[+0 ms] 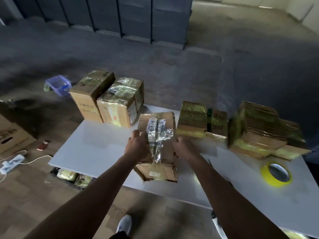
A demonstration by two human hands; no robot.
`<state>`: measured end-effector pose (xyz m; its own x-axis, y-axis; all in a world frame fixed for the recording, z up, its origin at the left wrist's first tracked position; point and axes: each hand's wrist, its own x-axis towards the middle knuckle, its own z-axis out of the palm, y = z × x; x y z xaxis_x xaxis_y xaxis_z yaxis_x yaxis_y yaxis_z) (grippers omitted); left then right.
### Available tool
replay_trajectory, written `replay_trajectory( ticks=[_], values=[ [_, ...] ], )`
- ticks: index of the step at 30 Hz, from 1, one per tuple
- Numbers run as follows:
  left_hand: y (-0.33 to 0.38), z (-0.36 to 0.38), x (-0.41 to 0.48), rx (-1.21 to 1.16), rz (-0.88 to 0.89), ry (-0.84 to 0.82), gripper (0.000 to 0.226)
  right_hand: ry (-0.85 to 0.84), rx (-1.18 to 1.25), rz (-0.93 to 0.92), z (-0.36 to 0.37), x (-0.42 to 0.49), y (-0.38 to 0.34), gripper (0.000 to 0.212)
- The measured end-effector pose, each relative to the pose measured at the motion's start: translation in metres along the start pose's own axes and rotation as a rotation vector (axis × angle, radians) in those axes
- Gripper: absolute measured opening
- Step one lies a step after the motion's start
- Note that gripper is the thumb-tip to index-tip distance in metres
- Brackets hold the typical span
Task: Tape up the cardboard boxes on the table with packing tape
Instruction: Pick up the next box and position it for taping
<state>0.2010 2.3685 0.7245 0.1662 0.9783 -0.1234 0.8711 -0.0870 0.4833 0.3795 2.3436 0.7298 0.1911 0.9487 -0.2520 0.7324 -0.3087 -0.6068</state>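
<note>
A worn cardboard box with white labels and shiny clear tape on top sits at the middle of the white table. My left hand grips its left side and my right hand presses its right side. A roll of yellow packing tape lies flat on the table to the right, apart from both hands. Two tall taped boxes stand at the far left corner. More taped boxes and a stack of them line the far right edge.
On the floor to the left are a large cardboard box, a power strip with white cables and a blue plastic bin. Yellowish packages lie under the table. Dark shelving stands at the back.
</note>
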Motion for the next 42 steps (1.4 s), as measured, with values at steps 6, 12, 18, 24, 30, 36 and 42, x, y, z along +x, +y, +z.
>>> replay_trajectory(
  ticks=[6, 12, 18, 24, 30, 36, 42],
  values=[
    [-0.009, -0.008, 0.014, 0.086, -0.092, -0.131, 0.081, 0.047, 0.107, -0.062, 0.011, 0.01, -0.012, 0.032],
    [-0.042, -0.025, 0.031, -0.226, -0.094, -0.244, 0.088, -0.02, 0.148, -0.01, 0.029, 0.027, -0.014, 0.063],
    [-0.066, -0.052, 0.057, -0.586, -0.079, -0.499, 0.084, -0.165, 0.268, 0.135, 0.048, 0.038, -0.011, 0.089],
    [-0.097, -0.042, 0.08, -0.557, -0.222, -0.608, 0.069, -0.045, 0.357, 0.128, 0.043, 0.049, -0.018, 0.091],
    [-0.105, -0.024, 0.09, -0.614, -0.249, -0.417, 0.033, 0.029, 0.187, 0.283, 0.053, 0.058, -0.024, 0.071],
    [-0.114, -0.024, 0.092, -0.594, -0.24, -0.585, 0.062, 0.074, 0.059, 0.36, 0.057, 0.063, -0.041, 0.043],
    [-0.126, -0.012, 0.085, -0.685, -0.271, -0.449, 0.053, 0.142, 0.029, 0.34, 0.062, 0.058, -0.05, 0.041]
  ],
)
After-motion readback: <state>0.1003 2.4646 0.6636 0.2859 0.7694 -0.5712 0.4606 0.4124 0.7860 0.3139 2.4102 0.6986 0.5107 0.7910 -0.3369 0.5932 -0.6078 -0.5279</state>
